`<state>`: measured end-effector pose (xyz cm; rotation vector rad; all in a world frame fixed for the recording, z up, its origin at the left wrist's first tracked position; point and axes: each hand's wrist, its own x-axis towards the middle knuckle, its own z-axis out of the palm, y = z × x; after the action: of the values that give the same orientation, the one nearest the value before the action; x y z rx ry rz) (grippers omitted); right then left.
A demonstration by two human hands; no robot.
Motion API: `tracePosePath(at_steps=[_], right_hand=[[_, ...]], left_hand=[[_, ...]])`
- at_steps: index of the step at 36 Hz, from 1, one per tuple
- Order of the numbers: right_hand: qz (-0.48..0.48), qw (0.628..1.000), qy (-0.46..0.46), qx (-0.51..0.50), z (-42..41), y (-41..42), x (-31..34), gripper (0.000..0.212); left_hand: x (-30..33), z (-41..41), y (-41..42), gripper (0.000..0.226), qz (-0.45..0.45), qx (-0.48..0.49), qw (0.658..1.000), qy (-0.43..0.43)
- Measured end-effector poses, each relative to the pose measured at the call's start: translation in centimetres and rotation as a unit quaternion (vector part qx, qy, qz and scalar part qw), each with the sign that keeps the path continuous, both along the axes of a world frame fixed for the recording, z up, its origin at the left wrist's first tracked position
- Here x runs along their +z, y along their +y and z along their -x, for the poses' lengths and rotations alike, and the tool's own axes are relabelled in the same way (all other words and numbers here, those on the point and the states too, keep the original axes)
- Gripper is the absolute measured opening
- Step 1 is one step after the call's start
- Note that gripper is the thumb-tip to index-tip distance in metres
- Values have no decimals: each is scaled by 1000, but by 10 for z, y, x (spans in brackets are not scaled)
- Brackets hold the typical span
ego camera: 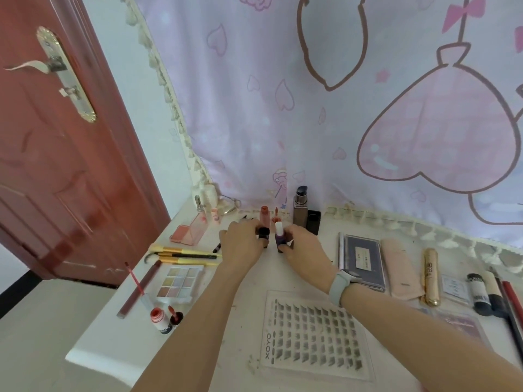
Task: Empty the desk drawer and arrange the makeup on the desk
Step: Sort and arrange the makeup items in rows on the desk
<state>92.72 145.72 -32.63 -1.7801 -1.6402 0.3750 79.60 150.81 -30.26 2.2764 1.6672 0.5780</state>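
Two small bottles stand side by side near the back middle of the table (283, 275), just in front of the square pump bottle (300, 209) that serves here as the landmark: a black-capped bottle (263, 232) in the left hand (243, 240) and a white-capped purple bottle (280, 235) in the right hand (304, 243). Each hand's fingers are curled round its own bottle, grasping it low on the body, and both bottles look upright with their bases at or very near the tabletop; whether they already rest on it cannot be told. The step in hand seems to be setting this pair into the back row, so the sound way is to lower each bottle straight down, feel the base sit flat, and only then loosen the fingers, drawing the hands back toward the body rather than sideways. The two bottles are almost touching, so one should be let go before the other, lest a knuckle tip its neighbour. Just behind them, left of the pump bottle, stands a pink tube (264, 215), and a black cap (313, 220) sits right of the pump bottle; these are close enough to be knocked by a careless withdrawal. Farther left of the pump bottle lie a blush compact (188, 232) and yellow-handled brushes (184, 256); nearer the person lies a lash tray (314, 335).
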Motion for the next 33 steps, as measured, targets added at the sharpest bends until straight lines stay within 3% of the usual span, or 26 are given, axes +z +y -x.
tracePosePath(at_steps=[13, 21, 25, 29, 33], right_hand=[[-15, 999, -1, -33, 9, 17, -7, 25], [-25, 999, 12, -35, 7, 14, -8, 38], [-32, 999, 12, -35, 2, -11, 0, 37], [36, 994, -48, 92, -6, -48, 19, 24], [129, 957, -143, 217, -12, -85, 32, 46]], left_hand=[[-5, -1, 11, 30, -28, -8, 998, 58], [-1, 1, 3, 32, -28, 9, 999, 26], [7, 5, -11, 38, -32, 13, 999, -39], [9, 11, -35, 37, -42, -5, 993, -107], [2, 20, -69, 34, 1, -31, 981, -190]])
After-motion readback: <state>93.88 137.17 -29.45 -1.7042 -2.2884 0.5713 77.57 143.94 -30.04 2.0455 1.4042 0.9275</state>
